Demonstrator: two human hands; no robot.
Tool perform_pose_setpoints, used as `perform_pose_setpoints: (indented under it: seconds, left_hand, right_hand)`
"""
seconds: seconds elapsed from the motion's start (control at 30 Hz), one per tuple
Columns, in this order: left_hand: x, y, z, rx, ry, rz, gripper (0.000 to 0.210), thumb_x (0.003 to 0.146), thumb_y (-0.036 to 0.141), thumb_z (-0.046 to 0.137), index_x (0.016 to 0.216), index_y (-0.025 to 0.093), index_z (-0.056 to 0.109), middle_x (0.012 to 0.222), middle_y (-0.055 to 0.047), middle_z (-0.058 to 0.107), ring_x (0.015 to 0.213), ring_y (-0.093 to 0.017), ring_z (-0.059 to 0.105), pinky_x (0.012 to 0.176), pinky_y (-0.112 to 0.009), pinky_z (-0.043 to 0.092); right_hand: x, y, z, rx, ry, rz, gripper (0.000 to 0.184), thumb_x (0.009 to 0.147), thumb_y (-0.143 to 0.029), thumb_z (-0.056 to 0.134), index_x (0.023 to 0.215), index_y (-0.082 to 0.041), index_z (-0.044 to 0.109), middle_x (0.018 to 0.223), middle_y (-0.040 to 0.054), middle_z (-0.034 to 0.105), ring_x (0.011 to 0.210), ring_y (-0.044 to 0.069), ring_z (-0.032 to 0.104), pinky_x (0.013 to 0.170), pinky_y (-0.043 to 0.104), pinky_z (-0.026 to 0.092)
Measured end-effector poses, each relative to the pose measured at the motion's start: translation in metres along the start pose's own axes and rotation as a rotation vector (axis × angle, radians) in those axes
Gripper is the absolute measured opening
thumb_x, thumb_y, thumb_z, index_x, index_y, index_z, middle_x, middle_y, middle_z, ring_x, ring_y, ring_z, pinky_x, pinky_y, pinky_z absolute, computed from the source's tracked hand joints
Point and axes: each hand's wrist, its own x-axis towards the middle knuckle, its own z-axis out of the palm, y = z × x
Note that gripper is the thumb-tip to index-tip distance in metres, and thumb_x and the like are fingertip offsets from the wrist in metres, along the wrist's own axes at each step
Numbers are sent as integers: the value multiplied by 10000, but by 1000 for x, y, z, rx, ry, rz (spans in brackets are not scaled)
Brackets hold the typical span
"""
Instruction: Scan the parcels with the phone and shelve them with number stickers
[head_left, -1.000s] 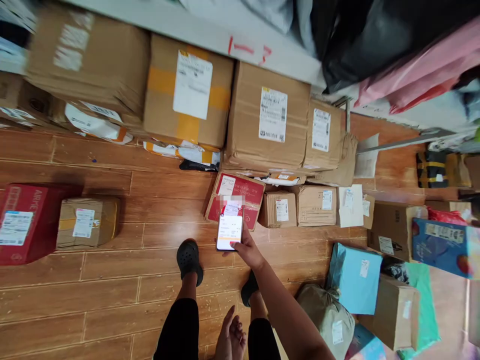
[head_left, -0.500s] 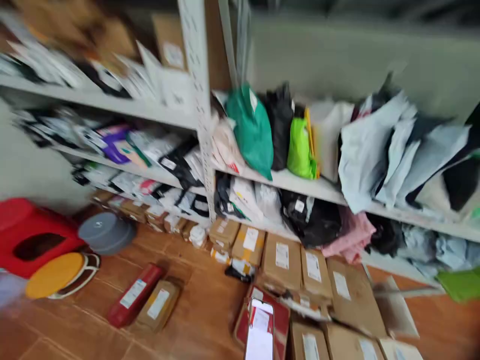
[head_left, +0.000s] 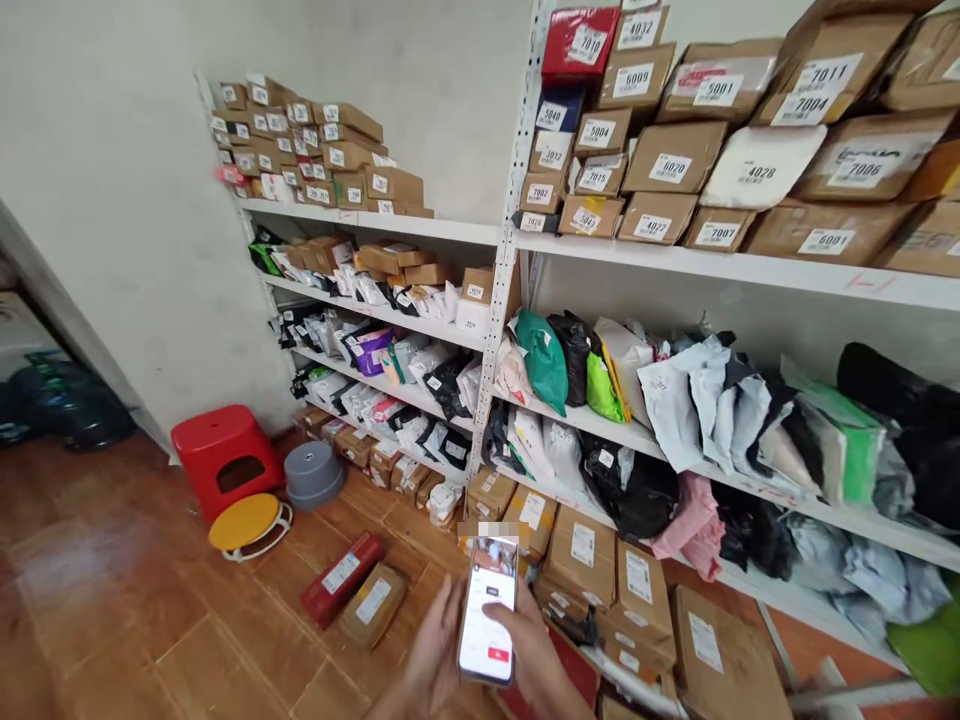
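phone (head_left: 488, 610) sits upright in the right hand (head_left: 534, 655), thumb on screen; left hand (head_left: 433, 655) open beside it. cardboard boxes (head_left: 600, 560) just beyond, shelves (head_left: 720, 265) above, red stool (head_left: 225, 455) far left.

Boxes (head_left: 585, 555) line the floor under the shelves (head_left: 720, 265), stool (head_left: 225, 460) to their left.

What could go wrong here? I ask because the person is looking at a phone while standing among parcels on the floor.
1. With eyes on the phone, the person could trip over the red box and brown box lying loose on the floor.
2. The right hand grips the phone only low down, the left hand beside it; it could slip and drop.
3. The soft bags overhang the shelf edge and might slide off if brushed.
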Motion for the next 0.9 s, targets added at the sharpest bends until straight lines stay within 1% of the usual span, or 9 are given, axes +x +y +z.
perform_pose_setpoints:
  seconds: [0.07, 0.17, 0.3, 0.47, 0.57, 0.63, 0.7, 0.8, 0.9]
  left_hand:
    - [-27, 26, -4, 73, -97, -49, 779, 832, 660, 566, 1466, 228, 433, 1262, -146, 642, 1154, -335, 610, 972, -488, 470]
    - [-60, 66, -26, 148, -177, -126, 790, 876, 673, 477, 1539, 288, 288, 1378, -130, 570, 1215, -337, 568, 1002, -515, 453]
    - [-102, 128, -66, 281, -164, -224, 763, 921, 653, 400, 1565, 308, 181, 1464, -136, 482, 1253, -351, 530, 893, -520, 529]
    - [-142, 206, -115, 383, -155, -162, 732, 941, 619, 389, 1566, 355, 116, 1495, -129, 444, 1237, -349, 540, 795, -466, 577]
    - [-157, 245, -141, 423, -171, -136, 725, 935, 616, 410, 1561, 368, 139, 1521, -131, 408, 1239, -361, 535, 757, -452, 590]
    - [-164, 267, -156, 440, -176, -126, 709, 931, 625, 407, 1553, 370, 183, 1534, -130, 386, 1237, -377, 532, 732, -468, 595]
    - [-169, 286, -166, 443, -179, -117, 679, 933, 628, 396, 1541, 373, 230, 1529, -127, 394, 1225, -388, 539, 713, -488, 598]
    - [-172, 309, -176, 434, -178, -134, 650, 942, 629, 360, 1507, 311, 332, 1476, -151, 457, 1204, -397, 549, 703, -509, 600]
    - [-172, 325, -182, 425, -168, -145, 606, 963, 575, 363, 1496, 288, 341, 1439, -161, 492, 1193, -394, 555, 683, -515, 604]
  right_hand:
    - [-14, 3, 33, -65, 44, -26, 532, 594, -263, 830, 1076, -191, 616, 890, 41, 746, 798, 287, 694, 698, 376, 542]
    - [-23, 16, 82, -50, 63, -29, 470, 660, -361, 795, 1056, -192, 607, 914, 43, 747, 798, 263, 686, 677, 336, 524]
    - [-26, 47, 151, -89, 42, -10, 388, 684, -341, 719, 1024, -192, 606, 854, 28, 736, 666, 222, 643, 570, 298, 485]
    - [-18, 99, 236, -164, -3, -172, 361, 706, -263, 708, 1045, -201, 602, 988, 40, 723, 841, 232, 640, 731, 327, 505]
    - [-11, 125, 279, -199, 8, -206, 399, 717, -279, 734, 1081, -202, 589, 997, 49, 710, 866, 243, 627, 762, 349, 497]
    - [-8, 135, 299, -184, -8, -194, 389, 735, -300, 714, 1088, -209, 579, 976, 41, 696, 844, 241, 616, 745, 350, 491]
    - [-5, 140, 312, -163, -89, -188, 357, 758, -299, 661, 1095, -216, 579, 976, 31, 678, 865, 245, 605, 761, 352, 482]
    - [1, 143, 321, -182, -256, -229, 415, 765, -240, 569, 1180, -224, 581, 1084, 34, 647, 1026, 268, 572, 894, 377, 434]
    - [9, 143, 325, -296, -326, -300, 549, 760, -177, 524, 1306, -236, 530, 1196, 41, 604, 1140, 282, 517, 989, 407, 367]
